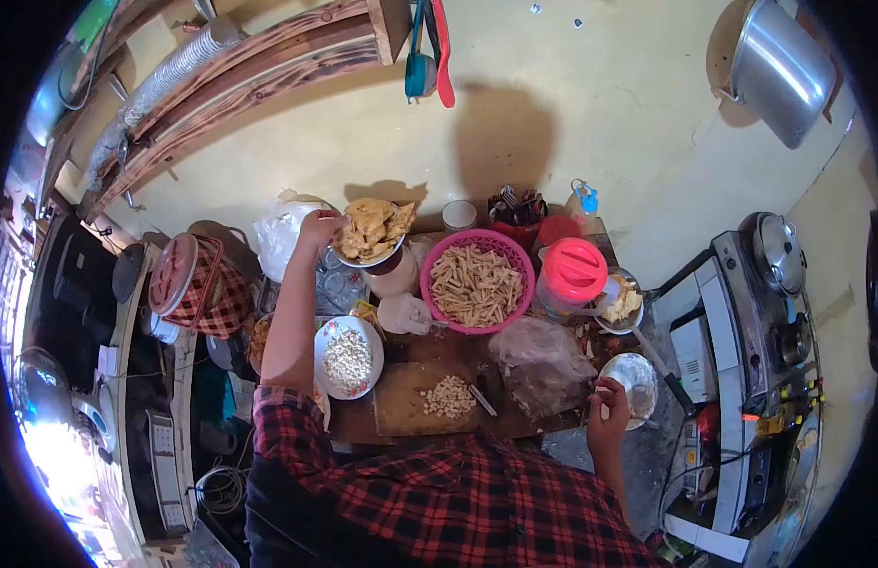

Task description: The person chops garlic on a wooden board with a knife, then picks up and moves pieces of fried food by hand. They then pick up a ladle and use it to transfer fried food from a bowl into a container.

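Observation:
At the back left of the table, my left hand is at the edge of a bowl heaped with golden fried pieces, its fingers closed at the rim. On the right, my right hand is closed beside a metal bowl with white residue; a small pale thing shows between the fingers. A wooden board bears small pale diced pieces and a knife. Left of it is a white bowl of white pieces. Behind the board, a pink basket holds pale sticks.
A red-lidded container stands right of the basket, near a pan with food. A crumpled plastic bag lies right of the board. A checkered basket is at left, a stove at right, and a wooden shelf above.

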Demonstrator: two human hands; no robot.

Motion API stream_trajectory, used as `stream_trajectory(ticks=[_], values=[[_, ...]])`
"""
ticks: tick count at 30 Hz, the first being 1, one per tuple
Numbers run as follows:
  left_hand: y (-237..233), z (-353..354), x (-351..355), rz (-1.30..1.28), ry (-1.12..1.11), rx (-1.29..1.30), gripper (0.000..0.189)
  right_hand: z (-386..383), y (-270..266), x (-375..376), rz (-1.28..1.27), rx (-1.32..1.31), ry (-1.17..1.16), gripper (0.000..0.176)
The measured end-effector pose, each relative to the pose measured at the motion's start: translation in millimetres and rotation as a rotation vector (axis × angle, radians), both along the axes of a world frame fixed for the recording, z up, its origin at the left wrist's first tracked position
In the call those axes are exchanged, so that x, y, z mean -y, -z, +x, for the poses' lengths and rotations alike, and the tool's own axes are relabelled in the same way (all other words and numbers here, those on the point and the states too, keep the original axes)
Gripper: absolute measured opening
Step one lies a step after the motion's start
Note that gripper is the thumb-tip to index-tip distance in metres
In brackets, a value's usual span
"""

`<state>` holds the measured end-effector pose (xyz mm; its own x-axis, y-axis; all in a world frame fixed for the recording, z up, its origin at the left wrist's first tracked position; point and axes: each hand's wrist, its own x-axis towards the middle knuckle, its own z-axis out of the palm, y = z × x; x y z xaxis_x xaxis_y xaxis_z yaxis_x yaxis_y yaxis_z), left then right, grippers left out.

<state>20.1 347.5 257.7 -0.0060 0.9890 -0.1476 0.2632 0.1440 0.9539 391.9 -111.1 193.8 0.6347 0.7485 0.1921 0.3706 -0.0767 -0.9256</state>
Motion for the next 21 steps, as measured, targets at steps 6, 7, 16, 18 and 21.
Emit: stream_trajectory(ticks=[6, 7, 16, 18, 21], values=[[-5.2, -1.4, 11.6, 0.283, -0.001, -0.255, 0.043, -15.8, 6.9, 3.1, 0.023, 0.031, 0.050, 0.026], [-12.6, 6.6, 21.9, 0.491, -0.057, -0.371, 0.041, -14.8, 9.7, 4.4, 0.007, 0.050, 0.058, 0.026], [-45.3, 212.3, 172.5, 0.975, 0.201, -0.250, 0.038, 23.5, -5.7, 37.1, -0.036, 0.099, 0.191, 0.026], [-34.1, 268.1, 199.0, 1.116, 0.375, -0.218, 0.040, 41.5, -5.7, 49.7, -0.014, 0.080, 0.219, 0.025], [-7.8, 356.0, 239.4, 1.108, 0.698, -0.088, 0.038, 73.6, 6.3, 74.8, -0.028, 0.113, 0.238, 0.025]])
